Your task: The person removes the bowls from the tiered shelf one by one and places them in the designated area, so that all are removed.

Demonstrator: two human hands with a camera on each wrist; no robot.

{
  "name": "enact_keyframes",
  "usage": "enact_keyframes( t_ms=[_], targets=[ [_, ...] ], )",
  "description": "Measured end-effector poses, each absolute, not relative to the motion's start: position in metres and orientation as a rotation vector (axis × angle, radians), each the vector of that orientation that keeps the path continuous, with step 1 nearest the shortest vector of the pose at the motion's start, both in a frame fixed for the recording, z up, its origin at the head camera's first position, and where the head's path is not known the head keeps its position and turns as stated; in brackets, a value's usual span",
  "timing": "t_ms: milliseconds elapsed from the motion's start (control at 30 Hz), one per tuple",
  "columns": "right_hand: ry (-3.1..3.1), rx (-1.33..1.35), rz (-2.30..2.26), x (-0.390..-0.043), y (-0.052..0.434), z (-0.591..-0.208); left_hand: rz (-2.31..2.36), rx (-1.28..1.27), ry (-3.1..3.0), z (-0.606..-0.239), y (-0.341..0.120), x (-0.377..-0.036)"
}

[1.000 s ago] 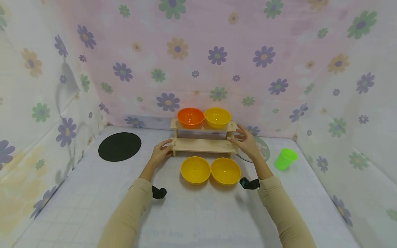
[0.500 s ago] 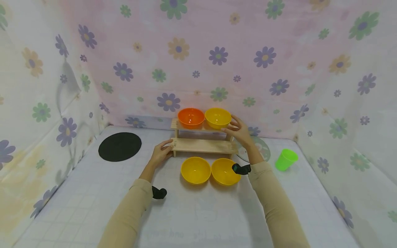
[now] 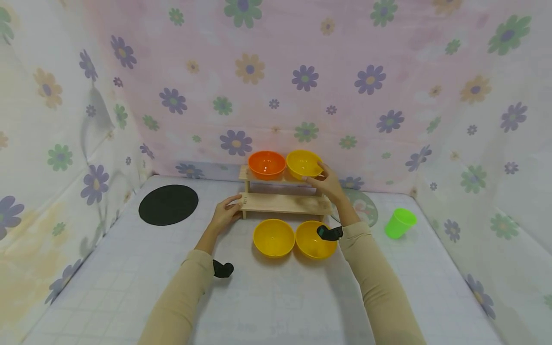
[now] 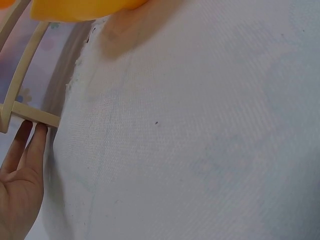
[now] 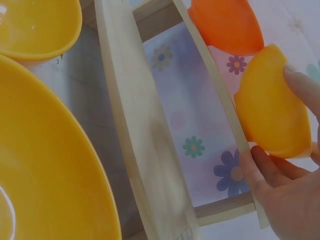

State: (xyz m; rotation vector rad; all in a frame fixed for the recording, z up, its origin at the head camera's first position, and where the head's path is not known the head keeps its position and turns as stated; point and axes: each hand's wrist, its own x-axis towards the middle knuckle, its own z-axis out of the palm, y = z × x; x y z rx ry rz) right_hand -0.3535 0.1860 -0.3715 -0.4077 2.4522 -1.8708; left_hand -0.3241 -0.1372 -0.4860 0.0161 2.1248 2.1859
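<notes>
A two-tier wooden rack (image 3: pixel 284 203) stands at the back of the table. An orange bowl (image 3: pixel 267 165) and a yellow bowl (image 3: pixel 303 163) sit side by side on its upper shelf. My right hand (image 3: pixel 327 184) grips the right side of that yellow bowl; in the right wrist view the thumb (image 5: pixel 302 87) lies against its wall and other fingers are partly hidden. My left hand (image 3: pixel 224 213) touches the lower shelf's left end, its straight fingertips against the wooden rail (image 4: pixel 37 114) in the left wrist view. Two more yellow bowls, left (image 3: pixel 273 238) and right (image 3: pixel 314 244), stand before the rack.
A black round mat (image 3: pixel 168 205) lies at the left. To the right stand a bright green cup (image 3: pixel 400 223) and, partly behind my right arm, a round patterned plate-like disc (image 3: pixel 366 211). Flowered cloth (image 3: pixel 276 86) hangs behind and along both sides.
My right hand has moved left and up from the rack's right end onto the upper yellow bowl. My left hand stays at the lower shelf. The bowls have not visibly moved.
</notes>
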Motion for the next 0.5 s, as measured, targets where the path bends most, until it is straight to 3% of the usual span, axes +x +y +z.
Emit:
enact_keyframes(
  t_ms=[500],
  targets=[
    [2.496,-0.470,-1.877,-0.335,0.190,-0.365,2.175,-0.007,2.117,-0.486,-0.137,-0.324]
  ],
)
